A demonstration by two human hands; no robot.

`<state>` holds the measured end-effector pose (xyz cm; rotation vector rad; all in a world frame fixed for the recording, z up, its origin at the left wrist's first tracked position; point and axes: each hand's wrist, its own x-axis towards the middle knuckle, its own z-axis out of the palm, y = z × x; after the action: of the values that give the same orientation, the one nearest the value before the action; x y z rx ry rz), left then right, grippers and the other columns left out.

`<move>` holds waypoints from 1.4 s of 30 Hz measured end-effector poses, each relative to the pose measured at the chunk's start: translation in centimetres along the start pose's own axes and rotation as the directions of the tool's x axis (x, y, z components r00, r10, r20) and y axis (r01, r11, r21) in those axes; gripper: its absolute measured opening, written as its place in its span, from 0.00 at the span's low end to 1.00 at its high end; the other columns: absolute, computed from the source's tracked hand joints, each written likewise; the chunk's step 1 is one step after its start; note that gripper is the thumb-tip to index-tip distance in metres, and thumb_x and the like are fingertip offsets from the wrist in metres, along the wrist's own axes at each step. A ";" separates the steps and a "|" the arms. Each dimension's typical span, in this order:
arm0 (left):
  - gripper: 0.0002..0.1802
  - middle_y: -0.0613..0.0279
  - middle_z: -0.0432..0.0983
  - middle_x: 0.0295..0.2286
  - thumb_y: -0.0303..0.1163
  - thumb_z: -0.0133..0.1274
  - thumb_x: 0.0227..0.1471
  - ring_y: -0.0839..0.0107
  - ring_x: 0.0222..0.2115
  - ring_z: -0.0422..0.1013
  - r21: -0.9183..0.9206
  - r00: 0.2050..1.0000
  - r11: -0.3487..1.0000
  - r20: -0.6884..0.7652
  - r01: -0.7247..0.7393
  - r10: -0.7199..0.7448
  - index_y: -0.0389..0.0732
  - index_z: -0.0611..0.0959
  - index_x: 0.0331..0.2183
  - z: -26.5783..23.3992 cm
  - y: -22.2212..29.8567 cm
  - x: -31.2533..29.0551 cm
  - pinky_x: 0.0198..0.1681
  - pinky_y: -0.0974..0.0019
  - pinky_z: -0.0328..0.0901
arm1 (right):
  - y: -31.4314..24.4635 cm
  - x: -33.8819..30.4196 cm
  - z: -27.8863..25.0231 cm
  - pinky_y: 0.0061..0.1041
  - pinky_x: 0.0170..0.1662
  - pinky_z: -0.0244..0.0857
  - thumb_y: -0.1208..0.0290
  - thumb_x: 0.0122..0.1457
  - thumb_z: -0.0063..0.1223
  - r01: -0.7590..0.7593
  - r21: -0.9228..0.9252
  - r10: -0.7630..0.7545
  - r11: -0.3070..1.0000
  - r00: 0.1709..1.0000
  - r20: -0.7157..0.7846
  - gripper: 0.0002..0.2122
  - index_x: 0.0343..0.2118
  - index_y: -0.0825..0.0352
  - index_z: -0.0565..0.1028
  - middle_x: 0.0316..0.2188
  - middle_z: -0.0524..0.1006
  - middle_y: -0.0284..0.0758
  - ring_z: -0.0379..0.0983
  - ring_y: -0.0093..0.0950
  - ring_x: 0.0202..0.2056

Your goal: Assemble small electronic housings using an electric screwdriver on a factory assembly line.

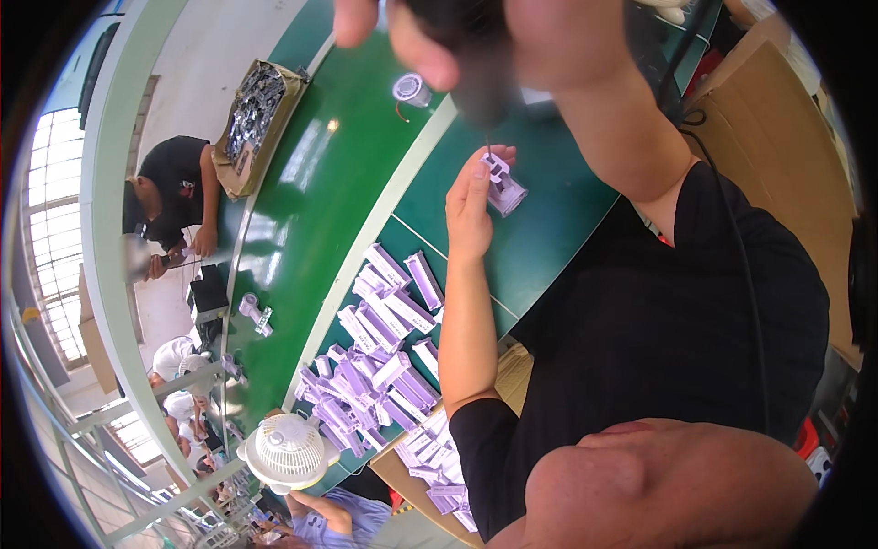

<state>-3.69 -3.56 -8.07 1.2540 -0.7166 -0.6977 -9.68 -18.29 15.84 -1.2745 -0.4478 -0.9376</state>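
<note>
Head view: left hand (471, 206), fingers (485, 165) curled about a lilac part (504, 188) on the green bench (549, 238). Right hand (485, 41), fingers clenched round a dark driver (476, 82), bit meeting the part just beside the left fingertips. Below the left hand: lilac pile (380, 366), white fan (286, 451).

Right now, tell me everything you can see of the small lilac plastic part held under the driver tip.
The small lilac plastic part is a blocky moulded piece, pale purple with lighter ribs and recesses. It sits tilted over the dark green bench, pinched by the left hand along its left side. The thin bit of the dark power screwdriver, gripped by the right hand, meets its top.
</note>
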 end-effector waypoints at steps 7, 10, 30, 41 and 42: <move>0.30 0.46 0.79 0.50 0.48 0.42 0.69 0.58 0.52 0.74 0.012 1.000 1.000 0.003 -0.002 0.002 0.29 0.77 0.53 -0.1 -0.1 0.2 0.60 0.57 0.61 | 2.6 -2.8 -1.6 0.17 0.21 0.64 0.28 0.64 0.36 -0.475 0.124 0.458 0.871 0.877 0.145 0.40 0.41 0.72 0.77 0.28 0.80 0.37 0.71 0.19 0.17; 0.30 0.45 0.78 0.50 0.48 0.43 0.69 0.57 0.52 0.74 -0.005 1.000 1.000 -0.006 -0.007 0.007 0.29 0.77 0.53 -0.1 0.0 0.1 0.61 0.56 0.61 | 3.8 -3.8 -1.7 0.17 0.22 0.64 0.29 0.65 0.35 -0.458 0.164 0.440 0.874 0.888 0.135 0.40 0.42 0.72 0.77 0.28 0.80 0.36 0.71 0.19 0.18; 0.27 0.46 0.77 0.51 0.43 0.42 0.70 0.53 0.53 0.74 -0.035 0.999 0.998 0.002 -0.045 0.045 0.29 0.75 0.57 -0.6 -1.2 -0.2 0.62 0.54 0.58 | 5.2 -5.1 -1.5 0.21 0.19 0.62 0.23 0.61 0.33 -0.394 0.010 0.392 0.919 0.916 0.088 0.44 0.29 0.70 0.81 0.20 0.79 0.33 0.69 0.20 0.13; 0.26 0.49 0.77 0.51 0.43 0.44 0.70 0.54 0.53 0.73 -0.053 0.998 0.998 -0.054 0.027 -0.030 0.31 0.75 0.57 -1.4 -1.8 -0.7 0.62 0.55 0.57 | 5.9 -5.4 -1.8 0.20 0.20 0.63 0.26 0.63 0.37 -0.417 0.072 0.401 0.906 0.899 0.174 0.42 0.31 0.71 0.82 0.24 0.81 0.35 0.71 0.21 0.16; 0.26 0.49 0.77 0.51 0.43 0.44 0.70 0.54 0.53 0.73 -0.047 0.998 0.999 -0.052 0.022 -0.024 0.31 0.75 0.57 -1.4 -1.7 -0.7 0.62 0.55 0.57 | 6.1 -5.4 -1.7 0.20 0.20 0.63 0.27 0.63 0.36 -0.425 0.109 0.399 0.898 0.895 0.201 0.42 0.32 0.71 0.82 0.24 0.81 0.35 0.71 0.21 0.16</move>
<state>-3.11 -2.54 -10.06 1.2356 -0.6409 -0.6944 -8.24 -18.01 7.66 -1.2527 -0.3545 -0.4252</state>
